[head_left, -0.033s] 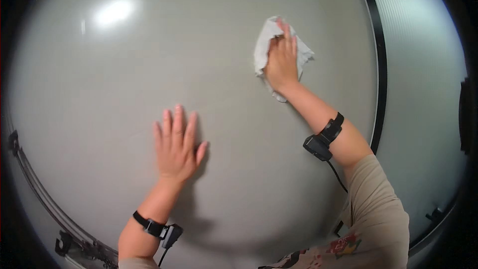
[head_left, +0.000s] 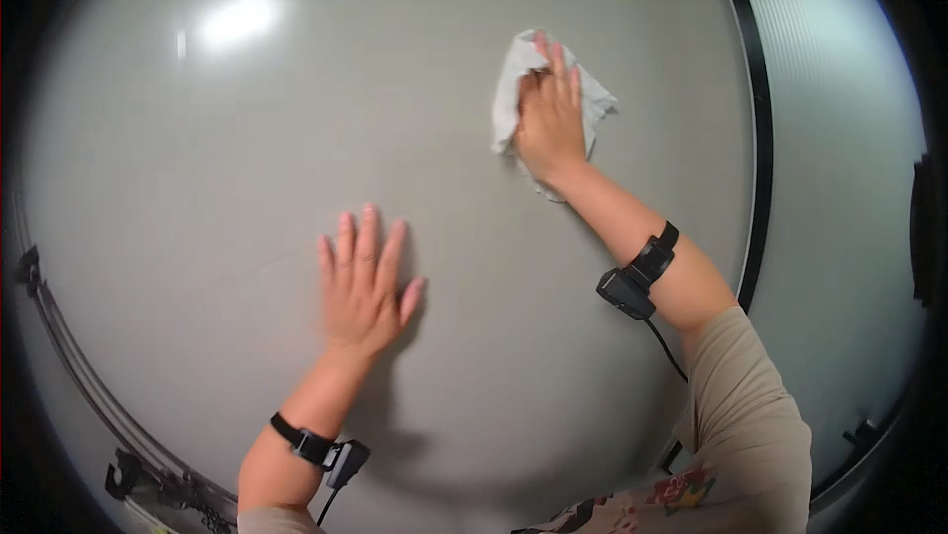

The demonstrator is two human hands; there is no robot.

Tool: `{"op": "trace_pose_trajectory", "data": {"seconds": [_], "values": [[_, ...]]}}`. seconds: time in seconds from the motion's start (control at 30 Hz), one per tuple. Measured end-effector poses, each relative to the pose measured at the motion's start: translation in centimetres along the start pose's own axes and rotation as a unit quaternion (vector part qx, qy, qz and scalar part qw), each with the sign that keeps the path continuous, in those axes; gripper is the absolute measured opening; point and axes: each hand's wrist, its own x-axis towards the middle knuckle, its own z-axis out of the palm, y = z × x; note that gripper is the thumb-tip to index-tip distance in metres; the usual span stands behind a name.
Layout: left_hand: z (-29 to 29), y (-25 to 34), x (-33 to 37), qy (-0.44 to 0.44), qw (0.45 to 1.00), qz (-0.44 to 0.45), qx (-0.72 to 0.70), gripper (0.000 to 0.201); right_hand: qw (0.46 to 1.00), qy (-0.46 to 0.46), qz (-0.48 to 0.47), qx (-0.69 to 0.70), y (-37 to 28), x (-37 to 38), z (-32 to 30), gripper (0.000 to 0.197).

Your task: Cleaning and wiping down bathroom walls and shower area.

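A crumpled white cloth [head_left: 508, 104] lies against a broad, glossy grey-beige panel [head_left: 296, 139], right of the middle and toward the far side. My right hand [head_left: 549, 129] presses the cloth onto the panel, fingers stretched forward over it, and its edges stick out on both sides. Part of the thumb side is hidden by the cloth. Lower and to the left, my left hand [head_left: 363, 292] rests on the bare panel with fingers spread and thumb out, holding nothing.
A black frame strip [head_left: 760, 119] runs down the panel's right side, with a ribbed translucent sheet [head_left: 839, 139] beyond it. Dark rails [head_left: 84, 371] with black fittings curve along the lower left. Each forearm wears a black strapped device with a cable.
My right hand and the cloth have shifted slightly left over the panel. The whole view has also moved a little; my left hand keeps its spread pose.
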Motion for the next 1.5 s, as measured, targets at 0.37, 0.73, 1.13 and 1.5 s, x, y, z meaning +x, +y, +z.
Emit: {"op": "trace_pose_trajectory", "data": {"seconds": [0.37,0.73,1.13,1.5], "values": [[7.3,20.3,1.0,0.224,0.961,-0.086,-0.138,0.062,0.904,0.015,-0.351,0.244,-0.4,-3.8,-0.6,0.044],[1.0,15.8,1.7,0.193,0.931,-0.296,0.092,0.064,0.845,-0.075,-0.442,0.293,-2.6,-1.5,-5.8,0.053],[3.3,12.3,-4.6,0.128,0.962,-0.215,0.107,0.055,0.981,-0.013,-0.119,0.151,16.8,0.6,-1.0,0.072],[3.0,11.0,-3.9,0.098,0.961,-0.208,0.152,0.051,0.994,0.026,0.025,0.101,36.7,-2.0,7.6,0.074]]}}
